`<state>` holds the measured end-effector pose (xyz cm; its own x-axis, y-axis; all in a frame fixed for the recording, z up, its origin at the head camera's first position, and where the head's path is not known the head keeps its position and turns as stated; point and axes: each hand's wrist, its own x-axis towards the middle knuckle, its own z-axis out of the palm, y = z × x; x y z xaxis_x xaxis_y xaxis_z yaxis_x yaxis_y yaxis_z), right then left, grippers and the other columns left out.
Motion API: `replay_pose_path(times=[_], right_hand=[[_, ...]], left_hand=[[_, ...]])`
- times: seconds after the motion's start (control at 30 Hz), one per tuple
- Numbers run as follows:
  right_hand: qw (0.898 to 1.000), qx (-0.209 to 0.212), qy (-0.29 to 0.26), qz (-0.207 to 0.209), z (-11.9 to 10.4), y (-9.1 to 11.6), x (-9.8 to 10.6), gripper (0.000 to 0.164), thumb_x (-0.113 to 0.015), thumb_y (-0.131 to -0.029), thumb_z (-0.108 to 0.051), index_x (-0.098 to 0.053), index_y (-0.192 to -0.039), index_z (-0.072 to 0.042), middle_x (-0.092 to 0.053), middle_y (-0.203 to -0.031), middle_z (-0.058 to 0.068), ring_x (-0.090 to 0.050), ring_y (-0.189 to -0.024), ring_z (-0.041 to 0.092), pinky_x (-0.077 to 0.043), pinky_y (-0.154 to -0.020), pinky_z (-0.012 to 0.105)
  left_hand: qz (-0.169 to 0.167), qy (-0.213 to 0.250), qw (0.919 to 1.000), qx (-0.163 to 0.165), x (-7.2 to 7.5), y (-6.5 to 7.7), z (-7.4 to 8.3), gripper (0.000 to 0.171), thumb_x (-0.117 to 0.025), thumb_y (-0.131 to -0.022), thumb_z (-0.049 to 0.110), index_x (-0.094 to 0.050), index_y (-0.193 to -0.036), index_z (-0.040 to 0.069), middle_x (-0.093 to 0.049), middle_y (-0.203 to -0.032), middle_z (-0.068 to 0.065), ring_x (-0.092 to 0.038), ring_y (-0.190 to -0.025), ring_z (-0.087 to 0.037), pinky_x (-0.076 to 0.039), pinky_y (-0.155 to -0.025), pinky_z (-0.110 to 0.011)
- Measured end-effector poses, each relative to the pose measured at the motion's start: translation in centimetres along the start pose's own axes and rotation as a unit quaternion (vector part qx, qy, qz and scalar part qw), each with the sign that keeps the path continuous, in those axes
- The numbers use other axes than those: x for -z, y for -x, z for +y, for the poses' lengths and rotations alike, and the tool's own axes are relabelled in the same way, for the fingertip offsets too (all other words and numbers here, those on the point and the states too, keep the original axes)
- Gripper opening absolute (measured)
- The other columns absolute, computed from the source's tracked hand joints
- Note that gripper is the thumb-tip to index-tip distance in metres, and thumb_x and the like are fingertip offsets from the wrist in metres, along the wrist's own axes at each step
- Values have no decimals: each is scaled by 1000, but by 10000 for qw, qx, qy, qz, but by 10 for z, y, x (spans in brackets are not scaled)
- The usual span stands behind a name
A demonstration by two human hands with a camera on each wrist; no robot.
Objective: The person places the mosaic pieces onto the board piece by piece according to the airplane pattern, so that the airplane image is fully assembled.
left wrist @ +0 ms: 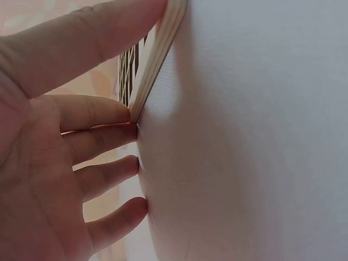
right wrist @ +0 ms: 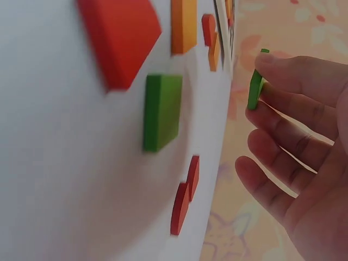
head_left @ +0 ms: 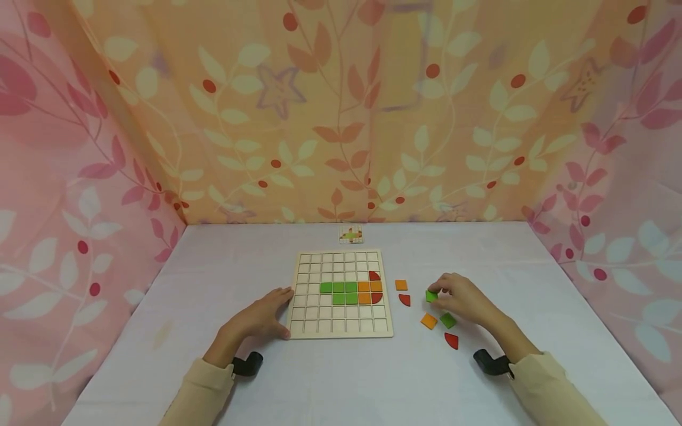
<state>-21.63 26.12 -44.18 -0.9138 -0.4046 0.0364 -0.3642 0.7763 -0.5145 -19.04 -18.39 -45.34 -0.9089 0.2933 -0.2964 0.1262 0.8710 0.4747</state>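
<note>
A pale wooden grid board lies on the table, with several green squares, a few orange squares and two red quarter-round pieces in its cells. My left hand touches the board's left side with fairly straight fingers, thumb by the near corner. To the right of the board, my right hand pinches a green square tile between thumb and fingers, raised off the table in the right wrist view. Just below that hand lies another green square tile.
Loose orange tiles and red quarter-rounds lie around my right hand. Two more red pieces show in the right wrist view. A small pattern card lies behind the board. Patterned cloth walls the table in.
</note>
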Motion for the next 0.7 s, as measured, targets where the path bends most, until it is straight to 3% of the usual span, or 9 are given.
replay_pose_path(times=[0.5, 0.7], right_hand=[[9986, 521, -114, 36, -35, -46, -16, 23, -75, -83, -15, -74, -103, -6, -68, -93, 2, -59, -89, 25, -52, -78, 35], [9979, 598, -207, -154, -51, -64, -22, 24, -74, -83, -16, -74, -105, -6, -67, -94, 1, -58, -88, 24, -50, -77, 31]], left_hand=[[35, 32, 10000, -21, 1, -2, 0, 96, -87, -69, 20, -37, -149, 3, -31, -159, -14, -23, -149, -37, -25, -118, -55], [47, 43, 10000, -62, 0, -1, -1, 96, -88, -68, 19, -38, -148, 2, -33, -158, -15, -25, -148, -37, -26, -117, -56]])
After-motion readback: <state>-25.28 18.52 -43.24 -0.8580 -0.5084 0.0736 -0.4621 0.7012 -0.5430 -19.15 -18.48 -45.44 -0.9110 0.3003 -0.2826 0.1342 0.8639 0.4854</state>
